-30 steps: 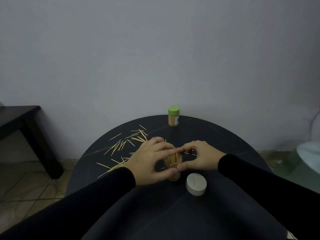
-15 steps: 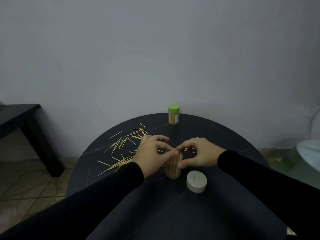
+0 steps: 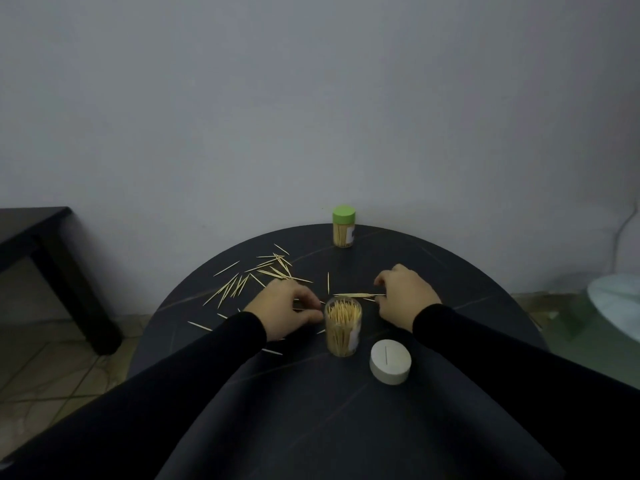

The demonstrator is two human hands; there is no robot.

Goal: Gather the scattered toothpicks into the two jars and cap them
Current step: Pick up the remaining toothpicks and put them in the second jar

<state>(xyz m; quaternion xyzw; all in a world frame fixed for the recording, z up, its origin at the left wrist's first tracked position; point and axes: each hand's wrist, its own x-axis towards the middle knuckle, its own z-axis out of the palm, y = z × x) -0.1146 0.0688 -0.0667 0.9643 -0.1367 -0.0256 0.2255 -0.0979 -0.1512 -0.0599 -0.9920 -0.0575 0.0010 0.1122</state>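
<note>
An open clear jar (image 3: 343, 329) packed with upright toothpicks stands mid-table, and its white cap (image 3: 390, 366) lies just right of it. A second jar with a green cap (image 3: 343, 226) stands at the table's far edge. Loose toothpicks (image 3: 256, 275) are scattered over the far left of the table. My left hand (image 3: 287, 306) rests left of the open jar with its fingers curled down over a few toothpicks. My right hand (image 3: 405, 296) is behind and right of the jar. Its thumb and fingertips pinch the end of a small bundle of toothpicks (image 3: 356, 294) lying flat.
The round black table (image 3: 485, 292) ends close behind the green-capped jar, against a grey wall. A dark side table (image 3: 41, 237) stands at the left over a tiled floor. A pale round object (image 3: 616, 306) sits at the right edge.
Both hands have come off the mouth of the open jar and moved apart, down to the table: the left to the jar's left, the right to the toothpicks behind it.
</note>
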